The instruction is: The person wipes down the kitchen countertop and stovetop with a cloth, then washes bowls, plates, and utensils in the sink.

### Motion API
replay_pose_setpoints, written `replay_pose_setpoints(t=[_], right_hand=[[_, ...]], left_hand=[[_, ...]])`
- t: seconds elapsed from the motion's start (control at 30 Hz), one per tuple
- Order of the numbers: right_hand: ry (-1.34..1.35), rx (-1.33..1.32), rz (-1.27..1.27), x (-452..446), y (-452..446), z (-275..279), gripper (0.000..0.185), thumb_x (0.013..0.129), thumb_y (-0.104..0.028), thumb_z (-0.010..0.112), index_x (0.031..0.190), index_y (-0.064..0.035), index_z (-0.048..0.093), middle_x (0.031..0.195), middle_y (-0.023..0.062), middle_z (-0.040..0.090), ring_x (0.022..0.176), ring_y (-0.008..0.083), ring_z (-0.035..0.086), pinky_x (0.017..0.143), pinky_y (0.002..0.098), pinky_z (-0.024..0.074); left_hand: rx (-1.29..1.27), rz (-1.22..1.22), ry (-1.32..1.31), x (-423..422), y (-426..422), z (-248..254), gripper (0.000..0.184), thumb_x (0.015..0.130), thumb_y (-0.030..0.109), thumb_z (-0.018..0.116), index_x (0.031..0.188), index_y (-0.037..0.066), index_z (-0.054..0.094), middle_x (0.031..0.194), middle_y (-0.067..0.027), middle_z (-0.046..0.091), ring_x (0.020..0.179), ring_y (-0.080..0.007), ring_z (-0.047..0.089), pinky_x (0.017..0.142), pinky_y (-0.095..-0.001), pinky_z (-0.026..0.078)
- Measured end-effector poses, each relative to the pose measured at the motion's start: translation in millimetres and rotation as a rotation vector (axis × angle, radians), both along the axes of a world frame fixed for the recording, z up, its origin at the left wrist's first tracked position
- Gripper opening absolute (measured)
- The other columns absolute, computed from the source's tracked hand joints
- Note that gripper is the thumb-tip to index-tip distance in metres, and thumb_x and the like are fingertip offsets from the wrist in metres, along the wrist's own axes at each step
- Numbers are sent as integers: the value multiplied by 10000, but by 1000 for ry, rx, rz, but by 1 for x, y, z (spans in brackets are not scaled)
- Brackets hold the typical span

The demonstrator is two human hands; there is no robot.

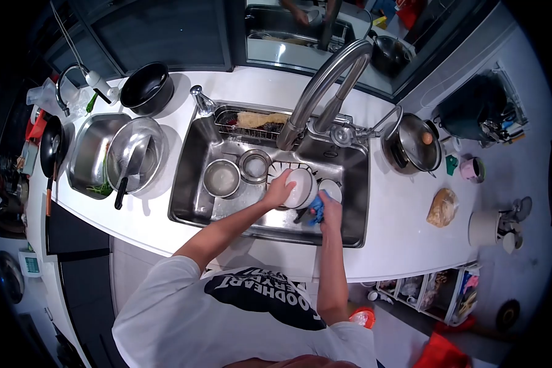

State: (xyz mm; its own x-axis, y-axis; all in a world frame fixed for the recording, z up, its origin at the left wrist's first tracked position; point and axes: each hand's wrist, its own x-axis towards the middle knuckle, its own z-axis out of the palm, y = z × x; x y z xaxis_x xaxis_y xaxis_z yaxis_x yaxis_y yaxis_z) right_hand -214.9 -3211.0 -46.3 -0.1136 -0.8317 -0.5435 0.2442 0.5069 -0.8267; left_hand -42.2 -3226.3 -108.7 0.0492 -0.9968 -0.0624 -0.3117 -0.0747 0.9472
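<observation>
My left hand grips a white bowl by its edge, tilted over the sink. My right hand is closed around a crumpled blue cloth, close against the bowl's right side. Behind the bowl, on the sink floor, a plate with a dark striped rim is partly hidden. Another small white bowl stands just beyond my right hand. To the left are a metal bowl and a smaller round metal container.
A tall curved faucet arches over the sink's back edge, near a wire basket of sponges. Left stand a clear bowl with a knife across it and a black pot. A lidded pot sits right.
</observation>
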Motion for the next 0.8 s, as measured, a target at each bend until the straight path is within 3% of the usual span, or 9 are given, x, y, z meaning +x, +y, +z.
replay_pose_setpoints(t=[0.03, 0.13, 0.17, 0.27, 0.3, 0.4, 0.43, 0.53, 0.8], right_hand=[[-24, -21, -104, -7, -3, -6, 235, 839, -216, 599, 787, 13, 601, 624, 67, 581, 475, 141, 537, 441, 252, 436], [6, -137, -343, -26, -6, -10, 233, 846, -216, 589, 834, 16, 603, 654, 67, 593, 486, 137, 539, 450, 254, 438], [52, -170, -389, -34, -7, -12, 232, 850, -215, 584, 842, 16, 605, 660, 67, 596, 489, 136, 537, 453, 253, 437], [124, -227, -427, -49, -2, -10, 232, 868, -207, 555, 875, 17, 615, 694, 63, 610, 512, 125, 537, 475, 240, 433], [150, -236, -436, -52, -1, -11, 233, 871, -206, 548, 877, 18, 616, 697, 63, 611, 517, 123, 537, 478, 238, 432], [178, -220, -455, -57, 4, -16, 237, 881, -202, 530, 886, 18, 617, 700, 58, 612, 525, 114, 537, 485, 232, 431], [173, -218, -458, -56, 6, -17, 237, 882, -202, 529, 887, 18, 617, 701, 56, 613, 526, 112, 537, 484, 231, 431], [170, -187, -442, -55, 8, -20, 233, 879, -210, 540, 903, 8, 620, 709, 49, 618, 524, 107, 537, 478, 226, 429], [175, -207, -330, -43, -3, -43, 228, 872, -218, 557, 919, -2, 612, 736, 50, 624, 533, 110, 545, 487, 241, 441]], left_hand=[[-23, 22, -50, -10, -3, 5, 325, 855, 155, 504, 1154, 52, 430, 902, -227, 605, 807, -352, 622, 688, -404, 484], [259, 11, 19, -38, -14, 23, 330, 861, 110, 455, 1181, 84, 378, 813, -260, 597, 675, -376, 626, 590, -461, 493], [261, -17, 29, -50, -21, 9, 354, 837, 39, 408, 1183, 62, 335, 746, -285, 582, 610, -406, 610, 550, -496, 489], [347, -104, -4, -74, -34, 4, 376, 796, -2, 410, 1162, 13, 329, 716, -282, 581, 605, -420, 601, 584, -497, 493], [251, -141, -136, -78, -33, 15, 389, 759, -8, 430, 1134, -37, 330, 719, -289, 581, 644, -431, 602, 603, -505, 490], [45, -132, -358, -98, -47, -28, 298, 780, -3, 408, 1069, -51, 351, 753, -293, 591, 683, -396, 626, 598, -491, 496], [140, -179, -408, -101, -49, -28, 311, 790, 28, 419, 1083, -55, 359, 822, -280, 604, 766, -396, 627, 657, -495, 494], [231, -190, -523, -109, -51, -25, 337, 802, 36, 423, 1121, -48, 355, 864, -260, 614, 783, -388, 629, 652, -469, 505], [268, -283, -466, -103, -38, -30, 357, 819, 62, 417, 1152, -43, 345, 872, -252, 617, 816, -385, 624, 679, -481, 496]])
